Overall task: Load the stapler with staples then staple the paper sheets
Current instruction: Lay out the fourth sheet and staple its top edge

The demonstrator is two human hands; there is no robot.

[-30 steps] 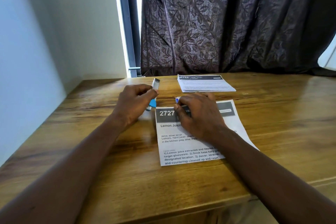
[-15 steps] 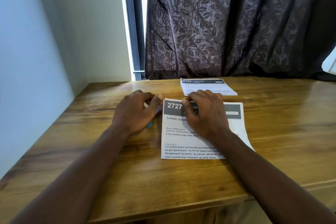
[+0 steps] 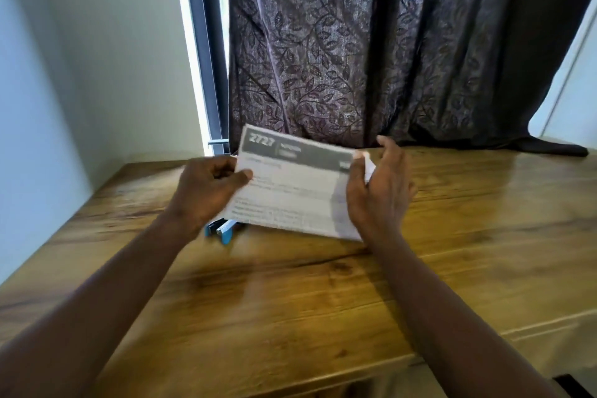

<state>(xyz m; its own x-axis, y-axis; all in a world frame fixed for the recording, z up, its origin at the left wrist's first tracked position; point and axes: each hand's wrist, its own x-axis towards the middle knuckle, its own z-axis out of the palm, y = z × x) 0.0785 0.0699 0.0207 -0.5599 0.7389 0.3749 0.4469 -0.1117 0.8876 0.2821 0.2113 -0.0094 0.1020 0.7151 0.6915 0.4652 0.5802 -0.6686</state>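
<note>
The paper sheets (image 3: 297,191) are held up off the table (image 3: 323,300), tilted, with the dark header band uppermost and the print too blurred to read. The left hand (image 3: 206,191) grips their left edge, thumb on the front face and fingers curled behind. The right hand (image 3: 378,194) takes the right edge, its thumb laid on the front and its fingers fairly straight behind, which reads as a light pinch. The stapler (image 3: 223,231), blue, lies on the table just below the left hand, near the sheets' lower left corner and partly hidden by it.

The likeliest trouble is misalignment: the right hand's hold looks loose, so the sheets could slide against each other and be stapled askew. The lower edge hangs close over the stapler and might knock it along the smooth top. Whether the stapler is loaded cannot be told, and an empty one would press without binding anything.

The table is glossy, wood-grained and reflects the window light. Behind it hangs a dark curtain (image 3: 387,42) with a leaf pattern, beside a window frame (image 3: 203,58) and a pale wall (image 3: 97,42).
</note>
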